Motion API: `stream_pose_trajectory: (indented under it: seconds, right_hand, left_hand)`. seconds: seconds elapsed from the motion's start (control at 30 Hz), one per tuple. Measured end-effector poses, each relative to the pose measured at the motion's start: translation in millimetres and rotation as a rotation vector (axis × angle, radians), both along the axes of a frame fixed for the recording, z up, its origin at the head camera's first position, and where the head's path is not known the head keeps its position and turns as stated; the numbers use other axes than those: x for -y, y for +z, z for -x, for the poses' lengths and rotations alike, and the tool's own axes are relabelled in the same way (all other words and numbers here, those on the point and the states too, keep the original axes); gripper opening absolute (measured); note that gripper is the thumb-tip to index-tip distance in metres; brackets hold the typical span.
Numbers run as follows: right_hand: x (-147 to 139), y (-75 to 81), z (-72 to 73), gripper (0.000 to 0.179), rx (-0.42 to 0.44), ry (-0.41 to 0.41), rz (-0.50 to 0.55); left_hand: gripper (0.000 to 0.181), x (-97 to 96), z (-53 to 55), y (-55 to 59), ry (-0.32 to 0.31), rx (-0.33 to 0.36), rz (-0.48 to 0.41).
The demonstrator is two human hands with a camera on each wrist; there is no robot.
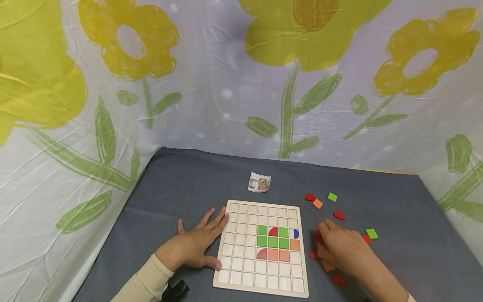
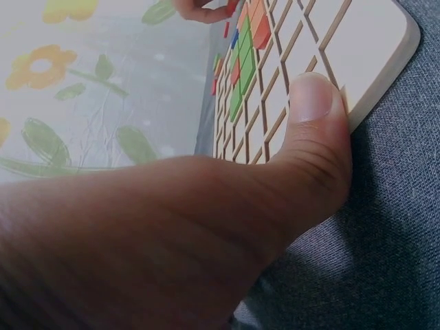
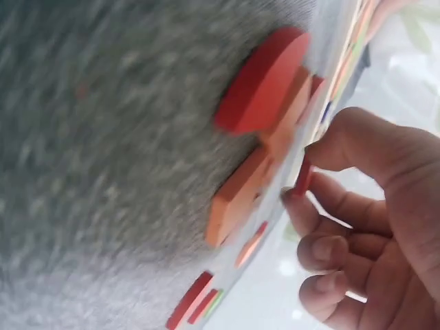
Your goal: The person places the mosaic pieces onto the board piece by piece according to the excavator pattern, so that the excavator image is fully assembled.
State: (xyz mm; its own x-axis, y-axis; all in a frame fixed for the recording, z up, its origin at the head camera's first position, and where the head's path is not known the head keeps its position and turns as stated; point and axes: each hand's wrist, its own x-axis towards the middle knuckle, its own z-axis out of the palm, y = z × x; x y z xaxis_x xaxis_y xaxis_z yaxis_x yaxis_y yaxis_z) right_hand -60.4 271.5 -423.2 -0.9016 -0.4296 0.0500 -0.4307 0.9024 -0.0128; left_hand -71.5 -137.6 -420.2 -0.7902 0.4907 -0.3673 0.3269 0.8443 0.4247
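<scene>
A red piece (image 3: 303,177) lies between fingertips (image 3: 302,214) of the right grip (image 1: 342,245).

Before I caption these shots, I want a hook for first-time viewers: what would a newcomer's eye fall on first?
Probably the large yellow flowers on the pale fabric backdrop behind the table. Next, the wooden grid board on the grey cloth, bearing colored tiles, with the left hand on its left edge. To its right, the right hand pinches a small red piece among loose pieces.
</scene>
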Motion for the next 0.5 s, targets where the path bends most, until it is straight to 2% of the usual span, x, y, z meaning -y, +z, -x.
stream_pose_trajectory:
  seconds: [0.17, 0.37, 0.5]
  right_hand:
    - [8, 1.8, -8.7, 0.028, -0.053, 0.108, 0.098]
    - [21, -1.5, -18.3, 0.027, -0.104, 0.184, 0.109]
    - [28, -6.3, -22.7, 0.027, -0.158, 0.24, 0.158]
  left_hand:
    - [0.124, -0.4, -0.6, -0.5, -0.004, -0.009, 0.01]
    - [0.127, -1.7, -0.3, -0.1, -0.005, -0.024, 0.01]
    - [0.127, -1.3, -0.7, 0.2, -0.007, -0.022, 0.015]
